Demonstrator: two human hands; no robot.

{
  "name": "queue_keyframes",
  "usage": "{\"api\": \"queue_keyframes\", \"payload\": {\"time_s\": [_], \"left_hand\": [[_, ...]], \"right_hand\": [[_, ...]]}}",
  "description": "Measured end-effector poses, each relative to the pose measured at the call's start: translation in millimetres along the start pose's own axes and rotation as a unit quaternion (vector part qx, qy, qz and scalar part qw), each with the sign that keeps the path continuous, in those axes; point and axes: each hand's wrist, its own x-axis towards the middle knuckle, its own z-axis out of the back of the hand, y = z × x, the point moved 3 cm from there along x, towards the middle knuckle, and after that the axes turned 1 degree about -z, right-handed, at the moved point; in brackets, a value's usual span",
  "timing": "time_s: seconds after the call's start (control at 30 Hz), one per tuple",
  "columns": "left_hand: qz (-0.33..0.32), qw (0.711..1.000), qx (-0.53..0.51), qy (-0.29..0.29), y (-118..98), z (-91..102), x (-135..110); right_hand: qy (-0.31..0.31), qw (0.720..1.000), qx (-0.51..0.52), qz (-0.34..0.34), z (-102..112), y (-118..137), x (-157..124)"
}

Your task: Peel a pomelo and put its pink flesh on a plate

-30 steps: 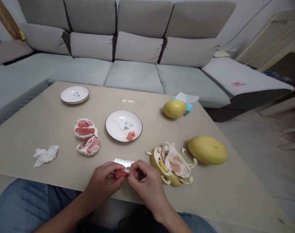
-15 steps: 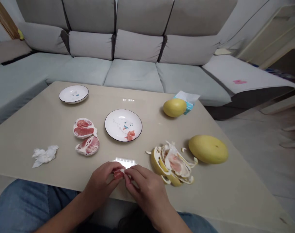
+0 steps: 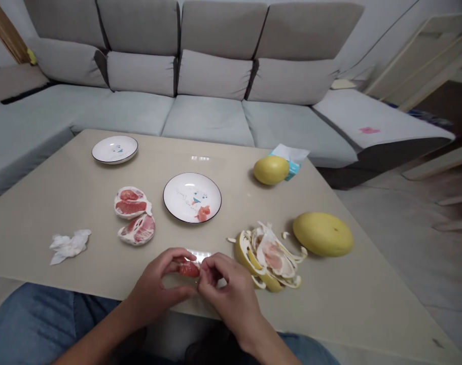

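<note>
A piece of red pomelo flesh [image 3: 189, 269] is held between my two hands, low over the table's near edge. My left hand [image 3: 160, 284] curves around its left side, fingers on top and thumb dropped below. The fingertips of my right hand [image 3: 226, 286] pinch its right end. Just beyond lies a white plate [image 3: 185, 191] with a few bits of pomelo flesh [image 3: 203, 213] on its near right part. Two chunks of peeled pomelo [image 3: 137, 229] rest left of that plate. Right of my hands is a heap of pomelo peel [image 3: 271, 258].
A whole yellow pomelo [image 3: 322, 233] lies at the right, and another pomelo [image 3: 271, 170] sits farther back against a blue tissue pack [image 3: 292, 169]. A second plate [image 3: 114, 153] stands at the back left. Crumpled tissue [image 3: 70, 246] lies at the left. A grey sofa [image 3: 211, 119] runs behind the table.
My left thumb has moved down and away from the pomelo flesh, which shows more now. My right hand has shifted slightly right, its fingers curled tighter.
</note>
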Motion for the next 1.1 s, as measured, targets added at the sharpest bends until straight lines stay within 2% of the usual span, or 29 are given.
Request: {"api": "queue_keyframes", "payload": {"time_s": [0.07,0.13,0.23,0.33,0.4,0.5,0.63,0.77,0.93,1.1], "left_hand": [[0.023,0.998,-0.057,-0.002,2,0.9,0],[0.017,0.998,-0.051,-0.018,1,2.6,1],[-0.044,0.997,0.043,-0.046,-6,5.7,3],[-0.120,0.981,0.146,-0.049,-12,6.5,2],[-0.152,0.971,0.180,-0.043,-13,5.7,1],[-0.162,0.968,0.188,-0.037,-12,3.6,0],[-0.156,0.973,0.162,-0.043,-12,0.1,0],[-0.137,0.985,0.092,-0.050,-11,-1.9,-1],[-0.098,0.993,0.019,-0.065,-4,-1.6,-5],[-0.093,0.992,-0.011,-0.083,0,0.3,-7]], "right_hand": [[-0.019,0.999,-0.015,0.045,0,2,-2],[-0.020,0.996,-0.020,0.082,-1,5,-5],[-0.011,0.994,-0.026,0.109,-2,8,-7],[-0.004,0.992,-0.042,0.119,0,9,-7],[0.004,0.990,-0.057,0.131,0,10,-7],[0.001,0.989,-0.076,0.128,0,9,-8],[-0.024,0.998,-0.027,0.060,1,5,-6],[-0.005,0.997,0.060,-0.049,-1,0,-3],[0.035,0.975,0.149,-0.163,-4,-3,-3],[0.054,0.949,0.224,-0.215,-6,-8,-3]]}}
